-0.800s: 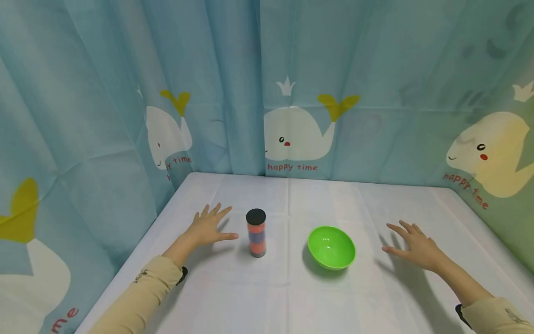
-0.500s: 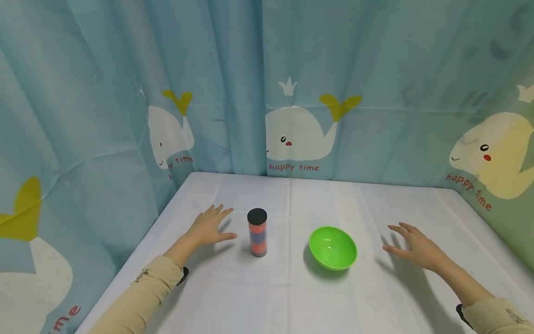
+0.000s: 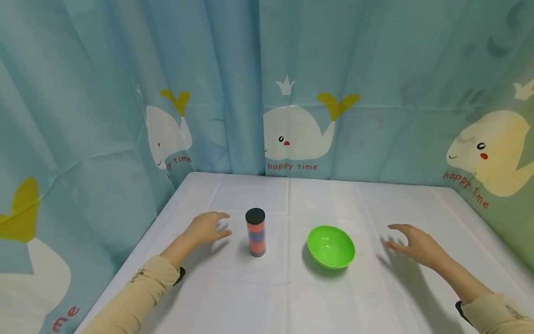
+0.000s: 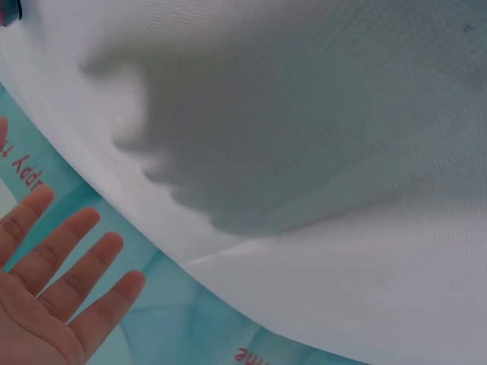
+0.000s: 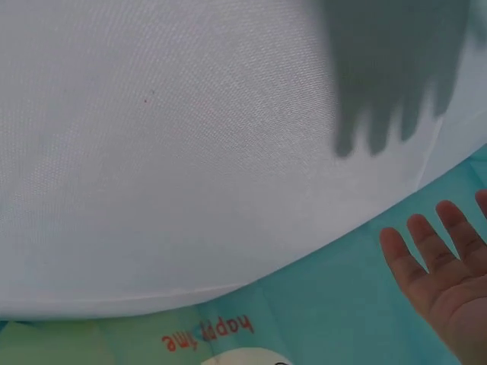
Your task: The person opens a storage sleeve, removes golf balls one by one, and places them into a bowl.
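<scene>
The black-lidded striped cylindrical container stands upright on the white cloth-covered table, its flat end down, which probably keeps it steady without support. At three o'clock from it, and well apart, the green bowl sits with its mouth up, so its bare inside shows to the head camera. The left hand is near the container, at its nine o'clock; the thumb is held away from the fingers, leaving a wide gap with nothing in it, and the left wrist view shows the fingers straight and fanned. The right hand is at the bowl's three o'clock, apart from its rim, with thumb and fingers likewise parted and nothing in them. Both hands' shadows fall on the cloth separate from the fingers, so they seem to be held above the surface rather than resting on it. Thumbs toward the middle, each hand faces the object nearest it, a pose that likely keeps both objects within reach and untouched. At twelve o'clock, beyond the table, hangs a blue whale-print curtain.
</scene>
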Tool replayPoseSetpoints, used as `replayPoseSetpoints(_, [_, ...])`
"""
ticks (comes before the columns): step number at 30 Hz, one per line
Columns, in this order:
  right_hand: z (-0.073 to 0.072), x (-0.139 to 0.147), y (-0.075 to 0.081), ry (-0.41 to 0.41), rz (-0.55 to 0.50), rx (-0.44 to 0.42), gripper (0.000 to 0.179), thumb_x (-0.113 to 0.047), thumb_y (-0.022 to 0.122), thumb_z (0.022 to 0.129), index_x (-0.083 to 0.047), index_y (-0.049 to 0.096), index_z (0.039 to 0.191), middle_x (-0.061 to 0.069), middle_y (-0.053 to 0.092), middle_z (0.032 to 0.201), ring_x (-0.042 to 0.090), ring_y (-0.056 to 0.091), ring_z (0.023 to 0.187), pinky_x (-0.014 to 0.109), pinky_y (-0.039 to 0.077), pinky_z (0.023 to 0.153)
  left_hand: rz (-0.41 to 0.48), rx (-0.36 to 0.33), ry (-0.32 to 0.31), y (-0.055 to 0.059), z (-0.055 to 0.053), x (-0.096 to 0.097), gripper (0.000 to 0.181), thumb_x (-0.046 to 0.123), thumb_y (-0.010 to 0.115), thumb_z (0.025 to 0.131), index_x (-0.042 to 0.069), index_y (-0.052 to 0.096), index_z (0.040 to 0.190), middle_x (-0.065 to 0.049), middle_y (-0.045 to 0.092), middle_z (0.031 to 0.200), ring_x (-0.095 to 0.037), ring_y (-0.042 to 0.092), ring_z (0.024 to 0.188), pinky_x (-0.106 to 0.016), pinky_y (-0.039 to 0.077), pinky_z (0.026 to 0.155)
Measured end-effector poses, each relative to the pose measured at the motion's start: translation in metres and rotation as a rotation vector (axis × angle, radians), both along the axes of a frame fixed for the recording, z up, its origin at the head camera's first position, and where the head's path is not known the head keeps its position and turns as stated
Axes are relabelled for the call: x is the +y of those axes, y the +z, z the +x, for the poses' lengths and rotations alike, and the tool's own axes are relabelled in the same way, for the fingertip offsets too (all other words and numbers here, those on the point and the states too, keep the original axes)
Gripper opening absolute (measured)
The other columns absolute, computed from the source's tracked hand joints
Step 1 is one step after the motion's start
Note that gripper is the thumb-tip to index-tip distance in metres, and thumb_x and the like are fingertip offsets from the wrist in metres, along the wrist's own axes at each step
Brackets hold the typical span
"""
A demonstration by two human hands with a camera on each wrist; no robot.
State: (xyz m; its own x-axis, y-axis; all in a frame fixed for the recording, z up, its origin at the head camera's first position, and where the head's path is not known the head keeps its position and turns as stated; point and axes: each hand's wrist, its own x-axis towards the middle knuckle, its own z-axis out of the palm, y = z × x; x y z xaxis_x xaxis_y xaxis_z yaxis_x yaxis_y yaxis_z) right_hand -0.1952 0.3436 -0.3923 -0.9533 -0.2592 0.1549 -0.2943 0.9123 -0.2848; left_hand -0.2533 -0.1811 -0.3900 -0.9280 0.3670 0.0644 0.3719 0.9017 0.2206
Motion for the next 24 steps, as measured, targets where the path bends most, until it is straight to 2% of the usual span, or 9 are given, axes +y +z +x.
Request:
replayPoseSetpoints(8, [-0.002,-0.002,0.001,0.005,-0.010,0.017,0.045,-0.020,0.072,0.082,0.011,0.060,0.112,0.033,0.061,0.111,0.048,0.059,0.098,0.056,0.048,0.078,0.005,-0.026,-0.016,0.004,0.001,0.002,0.045,0.033,0.070,0.084,0.004,0.063,0.118,-0.017,0.067,0.113,-0.033,0.063,0.103,-0.048,0.050,0.085])
replayPoseSetpoints(16, [-0.006,-0.006,0.003,0.006,-0.007,0.042,0.040,-0.014,0.074,0.078,0.010,0.062,0.108,0.028,0.065,0.103,0.043,0.062,0.087,0.052,0.050,0.071,0.059,-0.052,-0.022,0.005,0.001,0.005,0.044,0.031,0.071,0.083,0.005,0.064,0.117,-0.018,0.067,0.110,-0.033,0.064,0.100,-0.049,0.050,0.085])
replayPoseSetpoints(24, [-0.002,-0.015,0.003,0.005,-0.034,0.066,0.038,-0.010,0.075,0.077,0.009,0.062,0.107,0.023,0.067,0.095,0.040,0.063,0.085,0.050,0.051,0.069,0.085,-0.091,-0.014,0.006,0.004,0.006,0.044,0.030,0.071,0.083,0.005,0.062,0.119,-0.018,0.067,0.111,-0.034,0.063,0.101,-0.049,0.050,0.085])
